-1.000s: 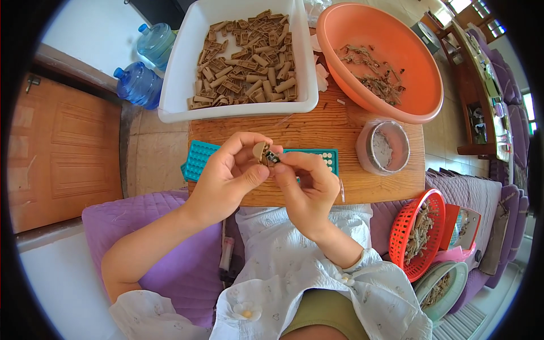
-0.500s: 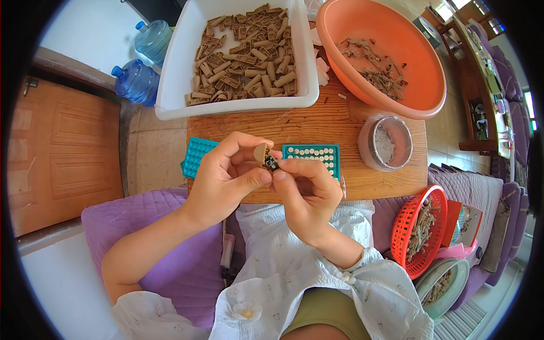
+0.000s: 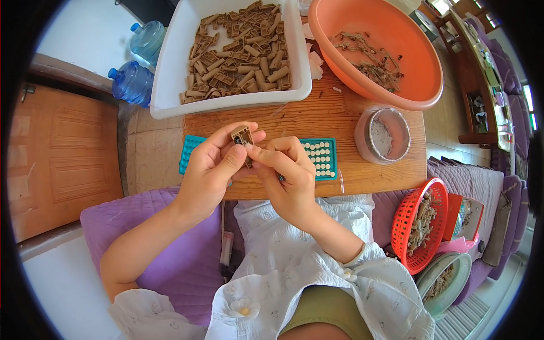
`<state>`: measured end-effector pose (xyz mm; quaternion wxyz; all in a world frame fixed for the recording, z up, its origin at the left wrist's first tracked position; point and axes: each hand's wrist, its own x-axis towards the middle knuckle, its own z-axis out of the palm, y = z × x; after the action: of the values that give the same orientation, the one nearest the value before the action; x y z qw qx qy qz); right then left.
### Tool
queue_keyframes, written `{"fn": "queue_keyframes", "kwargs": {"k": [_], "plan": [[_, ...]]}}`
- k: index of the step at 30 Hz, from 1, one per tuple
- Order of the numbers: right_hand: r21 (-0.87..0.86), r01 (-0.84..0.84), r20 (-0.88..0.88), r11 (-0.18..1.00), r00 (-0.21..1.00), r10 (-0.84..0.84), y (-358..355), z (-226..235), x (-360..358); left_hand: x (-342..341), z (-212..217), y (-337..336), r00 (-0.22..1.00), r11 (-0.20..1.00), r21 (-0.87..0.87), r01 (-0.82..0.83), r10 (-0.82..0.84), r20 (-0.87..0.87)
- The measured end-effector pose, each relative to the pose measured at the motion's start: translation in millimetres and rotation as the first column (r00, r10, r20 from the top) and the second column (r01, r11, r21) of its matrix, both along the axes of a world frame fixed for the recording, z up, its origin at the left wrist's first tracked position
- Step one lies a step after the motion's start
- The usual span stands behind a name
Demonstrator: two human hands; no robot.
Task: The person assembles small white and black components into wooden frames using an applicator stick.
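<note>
My left hand (image 3: pixel 212 170) and my right hand (image 3: pixel 286 178) meet over the near edge of a wooden board (image 3: pixel 317 122). Together they pinch a small tan plastic piece (image 3: pixel 242 136) with little openings, held upright between the fingertips. Under the hands lies a teal tray (image 3: pixel 322 157) with rows of white round pellets, mostly hidden by my fingers. Behind it stands a white tub (image 3: pixel 170 85) filled with several more tan pieces.
An orange basin (image 3: pixel 422 85) with dried twig-like scraps sits at the back right. A small round grey tin (image 3: pixel 382 136) stands on the board's right. A red basket (image 3: pixel 411 226) lies lower right. Two blue water bottles (image 3: pixel 133 82) stand at left, by a purple cushion (image 3: pixel 170 255).
Both hands have stayed together on the tan piece, shifting slightly; the fingers have turned it a little.
</note>
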<state>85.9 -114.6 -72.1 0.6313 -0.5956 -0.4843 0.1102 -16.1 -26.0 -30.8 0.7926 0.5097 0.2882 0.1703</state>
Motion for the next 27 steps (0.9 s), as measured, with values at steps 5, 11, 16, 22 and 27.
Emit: {"fn": "queue_keyframes", "kwargs": {"k": [5, 11, 16, 22, 27], "plan": [[0.022, 0.003, -0.017, 1.000, 1.000, -0.003, -3.1, -4.8, -0.1, -0.1, -0.8, -0.2, 1.000, 1.000, -0.002, 0.002, -0.002, 0.011], [0.068, 0.020, -0.422, 0.997, 0.906, 0.010, 1.9, -13.6, -10.6, -0.6, 0.4, -0.2, 1.000, 0.992, 0.122, -0.020, 0.022, -0.016], [0.083, 0.024, -0.505, 0.996, 0.863, 0.021, 4.4, -15.3, -12.0, 1.2, 3.7, -3.6, 0.998, 0.970, 0.236, -0.053, 0.060, -0.022], [0.060, 0.005, -0.467, 0.998, 0.884, 0.023, -1.0, -14.5, -11.3, 1.8, 5.7, -5.9, 0.996, 0.963, 0.255, -0.082, 0.085, 0.001], [0.066, -0.015, -0.500, 0.998, 0.865, 0.046, 3.8, -14.4, -14.5, -1.0, 4.1, -6.3, 0.997, 0.932, 0.353, -0.081, 0.070, 0.045]]}}
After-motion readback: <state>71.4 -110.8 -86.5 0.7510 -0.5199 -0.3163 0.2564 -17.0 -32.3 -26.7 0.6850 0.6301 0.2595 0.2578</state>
